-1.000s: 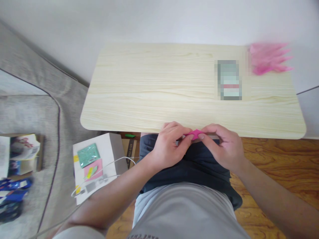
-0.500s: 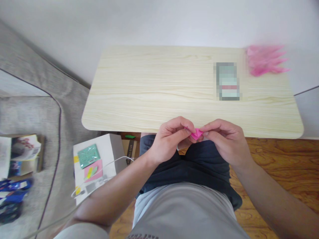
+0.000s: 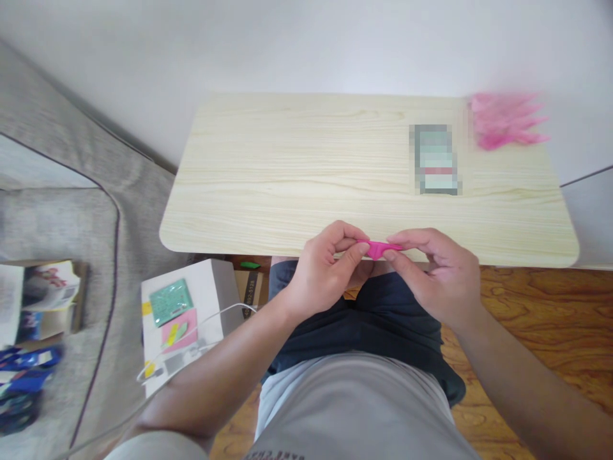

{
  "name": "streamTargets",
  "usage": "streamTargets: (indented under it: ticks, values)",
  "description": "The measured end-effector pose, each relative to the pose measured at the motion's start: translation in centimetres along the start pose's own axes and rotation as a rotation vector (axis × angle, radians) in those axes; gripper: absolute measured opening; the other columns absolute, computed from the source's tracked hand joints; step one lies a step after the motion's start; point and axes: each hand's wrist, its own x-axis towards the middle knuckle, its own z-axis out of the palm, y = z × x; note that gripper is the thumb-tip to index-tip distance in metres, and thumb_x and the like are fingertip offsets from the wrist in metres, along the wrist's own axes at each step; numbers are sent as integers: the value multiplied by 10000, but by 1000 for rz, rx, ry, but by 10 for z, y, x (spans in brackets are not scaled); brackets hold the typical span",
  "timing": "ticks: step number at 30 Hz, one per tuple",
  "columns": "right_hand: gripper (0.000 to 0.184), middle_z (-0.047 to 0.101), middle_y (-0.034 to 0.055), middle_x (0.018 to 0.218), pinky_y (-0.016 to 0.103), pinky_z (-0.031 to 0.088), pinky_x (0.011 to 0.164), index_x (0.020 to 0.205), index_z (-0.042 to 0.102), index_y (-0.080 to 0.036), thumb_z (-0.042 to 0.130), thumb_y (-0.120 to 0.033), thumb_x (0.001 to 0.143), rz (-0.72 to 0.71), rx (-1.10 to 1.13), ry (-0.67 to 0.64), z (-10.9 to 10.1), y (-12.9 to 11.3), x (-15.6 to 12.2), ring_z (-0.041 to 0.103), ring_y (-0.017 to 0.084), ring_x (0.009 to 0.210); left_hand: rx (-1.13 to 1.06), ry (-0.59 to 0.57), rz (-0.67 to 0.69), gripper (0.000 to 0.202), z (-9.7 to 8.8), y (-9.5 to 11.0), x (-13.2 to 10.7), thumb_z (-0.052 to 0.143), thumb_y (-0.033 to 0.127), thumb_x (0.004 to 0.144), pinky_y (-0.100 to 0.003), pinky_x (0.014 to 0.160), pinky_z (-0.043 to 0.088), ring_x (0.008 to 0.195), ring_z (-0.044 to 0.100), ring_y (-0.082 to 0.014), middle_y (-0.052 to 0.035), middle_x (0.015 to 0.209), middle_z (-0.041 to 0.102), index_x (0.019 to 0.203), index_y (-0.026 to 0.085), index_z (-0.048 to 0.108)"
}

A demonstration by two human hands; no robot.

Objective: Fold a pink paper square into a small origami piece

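A small folded pink paper piece (image 3: 378, 248) is pinched between both hands at the near edge of the light wooden table (image 3: 297, 166). My left hand (image 3: 325, 268) grips its left end with thumb and fingers closed. My right hand (image 3: 433, 275) pinches its right end the same way. Both hands hover just over the table's front edge, above my lap. A pile of similar pink folded pieces (image 3: 505, 120) lies at the far right corner of the table.
A blurred-out rectangular item (image 3: 435, 160) lies on the table right of centre. A white box (image 3: 184, 316) with green and pink papers and a white cable stands on the floor at my left. A grey sofa (image 3: 57, 211) fills the left side.
Both hands rose a little from below the table edge to just over it. The pink piece went from a pointed shape to lying flatter between my fingers.
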Motion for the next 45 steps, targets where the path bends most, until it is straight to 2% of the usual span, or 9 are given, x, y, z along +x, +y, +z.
streamTargets:
  ticks: [4, 7, 13, 22, 30, 34, 38, 42, 45]
  values:
    - [107, 772, 51, 1024, 446, 600, 898, 1008, 763, -301, 744, -231, 930, -173, -191, -10, 2, -3, 5, 730, 248, 962, 441, 155, 292, 83, 2, 3, -3, 681, 291, 1000, -284, 771, 586, 859, 750, -164, -34, 928, 781, 990, 212, 705]
    - [92, 724, 66, 1010, 447, 583, 866, 988, 752, -291, 736, -229, 921, -223, -238, 38, 4, -4, 6, 700, 251, 955, 546, 217, 415, 66, 8, 5, -4, 671, 258, 1006, -263, 757, 581, 829, 747, -144, -30, 932, 788, 1003, 215, 721]
    - [126, 665, 26, 904, 390, 538, 770, 1010, 677, -272, 733, -227, 906, -153, -222, 19, 5, -5, 7, 639, 211, 829, 539, 202, 472, 64, 13, 5, -3, 657, 216, 1010, -254, 751, 590, 828, 754, -136, -35, 978, 799, 1026, 215, 719]
    - [117, 662, -5, 857, 352, 514, 779, 955, 669, -271, 745, -217, 885, -56, -183, -21, 3, -7, 8, 635, 187, 799, 538, 143, 544, 117, 11, 5, 1, 627, 142, 1010, -250, 816, 598, 927, 744, -137, -46, 1025, 786, 1061, 211, 706]
    - [148, 638, -44, 746, 311, 485, 733, 949, 685, -255, 768, -209, 835, 107, -95, -98, 2, -6, 12, 611, 155, 716, 506, 90, 518, 150, 9, 3, 5, 601, 119, 1008, -286, 881, 609, 1014, 716, -163, -70, 1075, 751, 1080, 206, 700]
    - [169, 606, -56, 706, 289, 451, 684, 955, 662, -239, 760, -191, 825, 164, -74, -138, -2, -6, 15, 574, 134, 667, 466, 76, 391, 156, 12, 0, 9, 612, 120, 982, -232, 769, 624, 988, 704, -157, -53, 1066, 725, 1074, 212, 698]
    - [164, 610, -61, 702, 290, 447, 703, 987, 684, -239, 744, -188, 843, 135, -61, -122, -7, -6, 23, 574, 125, 663, 374, 130, 266, 115, 17, 0, 20, 647, 156, 964, -224, 753, 639, 917, 701, -141, -21, 1009, 726, 1034, 221, 712]
    - [157, 638, -49, 725, 297, 453, 715, 1006, 702, -237, 741, -210, 856, 81, -37, -84, -7, -3, 40, 595, 131, 683, 345, 159, 262, 78, 14, 5, 38, 678, 195, 949, -236, 770, 632, 917, 697, -147, -19, 992, 729, 1005, 220, 726]
    - [135, 667, -27, 770, 292, 458, 692, 954, 693, -226, 762, -253, 841, 115, 87, -78, -4, 2, 57, 614, 139, 713, 314, 169, 258, 60, 9, 8, 52, 691, 223, 944, -248, 771, 622, 914, 695, -155, -25, 980, 730, 987, 217, 732]
